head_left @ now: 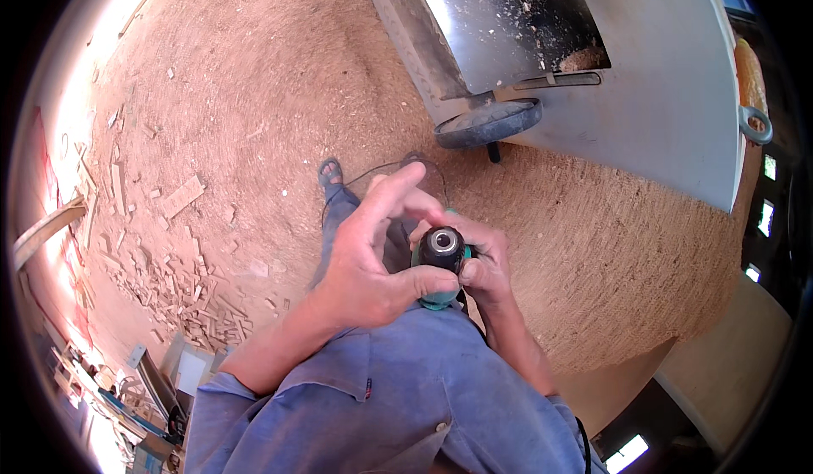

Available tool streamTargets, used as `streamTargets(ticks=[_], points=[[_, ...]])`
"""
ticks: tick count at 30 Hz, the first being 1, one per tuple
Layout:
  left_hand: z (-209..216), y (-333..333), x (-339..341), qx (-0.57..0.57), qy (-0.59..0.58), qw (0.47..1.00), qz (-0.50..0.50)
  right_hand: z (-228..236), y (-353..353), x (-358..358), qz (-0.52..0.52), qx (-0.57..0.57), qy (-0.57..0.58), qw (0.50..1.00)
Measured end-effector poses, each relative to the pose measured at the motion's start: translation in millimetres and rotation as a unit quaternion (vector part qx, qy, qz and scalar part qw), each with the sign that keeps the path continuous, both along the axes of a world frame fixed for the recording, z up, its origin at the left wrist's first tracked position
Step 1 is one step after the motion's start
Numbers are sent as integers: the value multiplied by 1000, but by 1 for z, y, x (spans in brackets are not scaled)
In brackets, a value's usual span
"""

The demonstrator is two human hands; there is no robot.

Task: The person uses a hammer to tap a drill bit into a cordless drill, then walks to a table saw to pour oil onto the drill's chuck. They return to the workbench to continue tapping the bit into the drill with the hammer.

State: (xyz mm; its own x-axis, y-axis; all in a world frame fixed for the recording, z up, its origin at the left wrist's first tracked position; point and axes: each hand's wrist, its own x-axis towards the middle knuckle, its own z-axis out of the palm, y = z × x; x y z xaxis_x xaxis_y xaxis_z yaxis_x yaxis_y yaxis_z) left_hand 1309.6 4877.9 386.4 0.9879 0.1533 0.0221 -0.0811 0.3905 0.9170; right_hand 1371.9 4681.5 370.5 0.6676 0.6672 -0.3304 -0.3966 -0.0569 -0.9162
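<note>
A green power drill [438, 298] is held in front of my shirt, its black chuck [442, 245] facing up toward me. The chuck's metal-ringed mouth has no bit in it. My right hand [489, 258] is closed around the drill's body from the right, thumb beside the chuck. My left hand [373, 258] is on the other side with its fingers raised and apart; its thumb lies along the chuck's lower edge. The drill's handle and part of my right fingers are hidden behind the tool and hands.
A large grey machine [660, 76] with a black handwheel [489, 124] stands ahead right. Sawdust [279, 68] covers the ground. Wood offcuts [199, 300] lie scattered at left, with tools and boards at lower left. A thin dark cable [373, 169] runs near my feet.
</note>
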Motion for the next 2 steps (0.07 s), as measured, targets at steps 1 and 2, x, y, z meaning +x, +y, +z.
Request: streamTargets(ticks=[1, 2], points=[[0, 2, -1, 27, 15, 1000, 4, 0, -1, 3, 10, 4, 5, 1000], [1, 3, 1, 29, 15, 999, -4, 1, 0, 8, 19, 8, 10, 1000]])
